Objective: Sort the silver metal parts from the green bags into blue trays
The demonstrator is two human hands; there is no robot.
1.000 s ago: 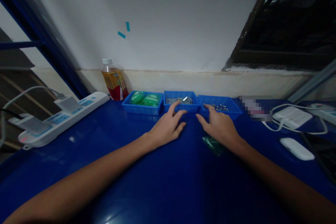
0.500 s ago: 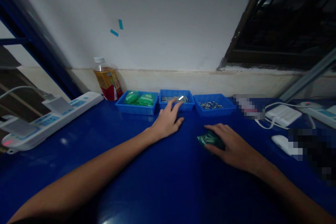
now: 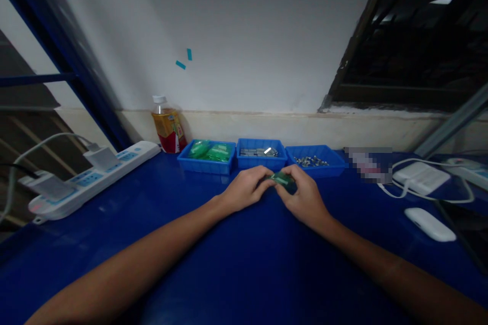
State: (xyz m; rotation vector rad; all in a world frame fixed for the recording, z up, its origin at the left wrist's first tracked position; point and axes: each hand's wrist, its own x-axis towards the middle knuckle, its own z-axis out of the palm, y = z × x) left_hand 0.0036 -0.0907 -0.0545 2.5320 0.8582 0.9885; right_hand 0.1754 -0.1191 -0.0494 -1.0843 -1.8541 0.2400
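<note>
A small green plastic bag (image 3: pixel 284 180) is held just above the blue table, in front of the bins. My right hand (image 3: pixel 305 198) grips it between thumb and fingers. At the bag's left edge, the thumb and fingers of my left hand (image 3: pixel 246 190) are closed in a pinch. The bag's contents are hard to make out. Behind my hands stand three blue bins in a row: the left bin (image 3: pixel 204 166) contains green bags, the middle bin (image 3: pixel 263 142) metal bars, and the right bin (image 3: pixel 328 170) small shiny metal parts.
A drink bottle (image 3: pixel 168 129) stands by the wall left of the bins. A white power strip (image 3: pixel 89 179) with plugged-in adapters lies at the left. To the right are a white charger (image 3: pixel 421 179) with cables and a white rounded case (image 3: pixel 430 224).
My left hand has left the middle bin and come down to the bag's edge. My right hand has carried the bag left and toward the bins. The view has shifted slightly.
</note>
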